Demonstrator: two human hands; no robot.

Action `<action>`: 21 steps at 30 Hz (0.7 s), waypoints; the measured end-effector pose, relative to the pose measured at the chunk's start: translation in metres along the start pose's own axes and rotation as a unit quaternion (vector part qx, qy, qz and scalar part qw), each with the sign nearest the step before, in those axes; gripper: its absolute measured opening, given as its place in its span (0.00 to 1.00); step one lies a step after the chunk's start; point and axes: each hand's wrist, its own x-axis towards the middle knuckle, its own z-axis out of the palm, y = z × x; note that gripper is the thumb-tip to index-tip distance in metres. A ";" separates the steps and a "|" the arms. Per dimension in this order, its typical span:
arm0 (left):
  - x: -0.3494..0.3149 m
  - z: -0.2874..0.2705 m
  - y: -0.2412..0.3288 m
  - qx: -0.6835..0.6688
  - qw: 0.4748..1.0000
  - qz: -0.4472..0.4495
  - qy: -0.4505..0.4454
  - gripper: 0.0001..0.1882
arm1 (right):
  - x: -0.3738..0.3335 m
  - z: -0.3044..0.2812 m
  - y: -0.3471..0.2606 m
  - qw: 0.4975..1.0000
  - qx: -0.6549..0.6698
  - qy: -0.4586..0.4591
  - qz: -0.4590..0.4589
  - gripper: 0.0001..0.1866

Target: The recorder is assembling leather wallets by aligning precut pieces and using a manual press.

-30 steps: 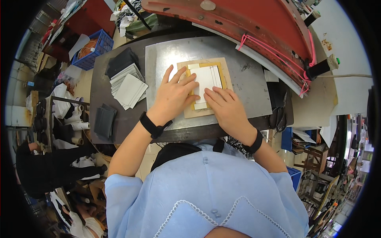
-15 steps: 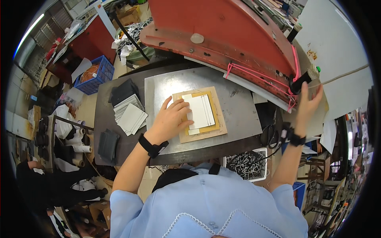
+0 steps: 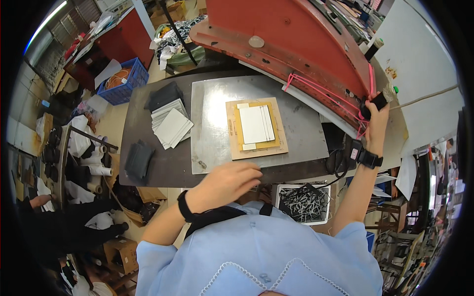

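Observation:
My right hand (image 3: 377, 120) is wrapped round a black handle (image 3: 379, 101) at the right end of a big red press arm (image 3: 291, 44). My left hand (image 3: 226, 181) hovers at the table's near edge, in front of my body, its fingers stretched out and holding nothing; it is slightly blurred. Beyond it, on a grey metal plate (image 3: 210, 140), lies a wooden board (image 3: 259, 152) carrying a yellow frame (image 3: 273, 143). A white rectangular piece (image 3: 255, 125) with dark lines near its right edge rests flat on that frame. The press arm stands off to the right of the board.
Left of the plate are fanned white pieces (image 3: 173, 129), a black stack (image 3: 165, 95) and another dark stack (image 3: 139, 160). A white bin of scraps (image 3: 303, 204) stands below the near edge. A blue crate (image 3: 124, 81) sits at far left; another person in dark clothes (image 3: 64, 224) is at left.
My left hand has left the white piece and drawn back toward my body. My right hand, loose at the handle before, has closed round it. The press arm looks unmoved.

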 end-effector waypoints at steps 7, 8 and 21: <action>0.029 0.034 0.036 -0.065 0.993 0.100 -0.001 0.14 | -0.098 0.007 -0.057 0.989 -0.039 -0.143 0.004 0.33; 0.034 0.033 0.042 -0.072 0.991 0.110 0.012 0.15 | -0.110 0.004 -0.061 0.982 -0.039 -0.182 -0.008 0.36; 0.070 -0.013 0.077 -0.395 0.903 0.035 0.163 0.39 | 0.004 -0.036 -0.066 0.995 -0.051 -0.039 -0.077 0.30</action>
